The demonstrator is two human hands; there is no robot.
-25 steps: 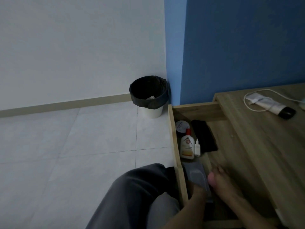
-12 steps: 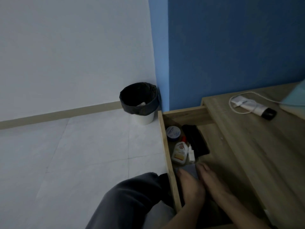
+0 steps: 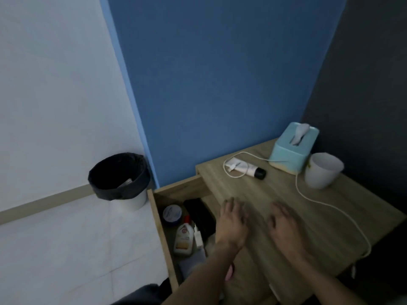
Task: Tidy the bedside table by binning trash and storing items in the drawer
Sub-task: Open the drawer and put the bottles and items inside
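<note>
The wooden bedside table [image 3: 246,186] has its drawer [image 3: 157,219] pulled out to the left. In the drawer lie a round blue-lidded tin [image 3: 172,213], a white bottle with a red cap [image 3: 184,237], a small white dropper bottle [image 3: 198,236], a black flat case [image 3: 200,213] and a grey flat item [image 3: 191,263]. My left hand [image 3: 232,223] and my right hand [image 3: 284,225] hover over the tabletop's front, blurred, fingers spread, holding nothing. Further back on the table lie a white tube with a black cap [image 3: 247,168] and a white cable [image 3: 308,194].
A light blue tissue box [image 3: 293,148] and a white cup [image 3: 322,172] stand at the table's back right. A white bin with a black liner [image 3: 120,177] stands on the tiled floor in the corner, left of the drawer. Blue wall behind, dark wall on the right.
Both hands have come up out of the drawer and now hover above the tabletop. The grey item stays in the drawer. My view has swung right and up, so the tissue box and cup appear.
</note>
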